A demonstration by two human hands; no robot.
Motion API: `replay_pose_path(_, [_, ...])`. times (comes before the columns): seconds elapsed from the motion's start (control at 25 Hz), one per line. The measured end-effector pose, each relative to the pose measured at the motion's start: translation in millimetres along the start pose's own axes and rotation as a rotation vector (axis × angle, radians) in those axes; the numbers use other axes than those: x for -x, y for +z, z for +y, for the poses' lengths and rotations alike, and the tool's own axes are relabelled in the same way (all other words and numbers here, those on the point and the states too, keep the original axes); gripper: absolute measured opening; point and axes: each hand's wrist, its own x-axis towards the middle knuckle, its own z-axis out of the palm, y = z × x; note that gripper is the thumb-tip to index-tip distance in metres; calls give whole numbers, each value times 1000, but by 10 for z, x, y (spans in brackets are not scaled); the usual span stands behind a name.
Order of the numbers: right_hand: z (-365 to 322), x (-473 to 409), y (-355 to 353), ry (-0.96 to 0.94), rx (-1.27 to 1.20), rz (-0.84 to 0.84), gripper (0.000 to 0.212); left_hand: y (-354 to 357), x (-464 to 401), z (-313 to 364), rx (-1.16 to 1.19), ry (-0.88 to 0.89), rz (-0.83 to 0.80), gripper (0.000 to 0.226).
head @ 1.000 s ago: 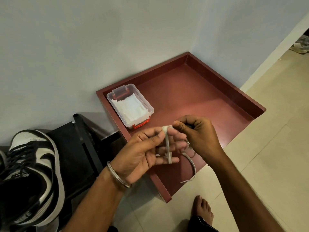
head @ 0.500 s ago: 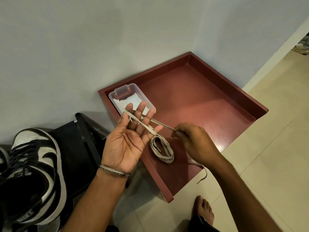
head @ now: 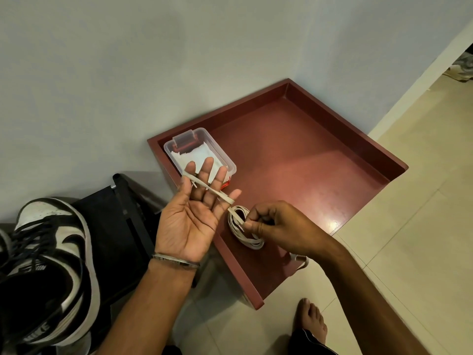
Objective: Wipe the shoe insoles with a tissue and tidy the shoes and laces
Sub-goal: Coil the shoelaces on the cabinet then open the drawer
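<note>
Counting: two hands, one loose lace, one coiled lace bundle (head: 245,230), one tray (head: 332,139), one tissue box (head: 194,146), one sneaker (head: 48,262). Left hand (head: 190,221) held palm-up, fingers straight, white lace (head: 208,188) draped across them. Right hand (head: 279,228) at 3 o'clock of it, pinching that lace above the bundle in the tray's near corner. Since half a second ago: right hand drawn closer to left, lace span shortened. Sneaker cut off at 8 o'clock; lace tail under right wrist partly hidden.
</note>
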Motion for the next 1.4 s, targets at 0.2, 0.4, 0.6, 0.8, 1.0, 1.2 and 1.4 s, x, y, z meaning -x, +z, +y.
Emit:
replay_pose_path(0.2, [-129, 53, -74, 4, -304, 0, 29, 6, -15, 4, -272, 48, 4, 30])
replay_pose_path(0.4, [-96, 70, -111, 37, -210, -18, 18, 18, -17, -1, -291, 57, 26, 31])
replay_pose_path(0.6, [-146, 100, -136, -6, -322, -108, 22, -4, -10, -86, -460, 75, 9, 33])
replay_pose_path(0.8, [-219, 118, -131, -60, -443, -9, 22, 6, 48, -266, -974, 163, -177, 28])
replay_pose_path(1.0, [-281, 149, -134, -65, -476, 109, 21, -99, 6, -295, -1294, 264, -195, 29])
replay_pose_path(1.2, [-315, 130, -117, -96, -492, 224, 26, -108, 52, -288, -1507, 305, -249, 24])
replay_pose_path(1.4, [-234, 81, -115, -161, -399, 344, 36, -64, 78, -266, -1512, 221, -316, 21])
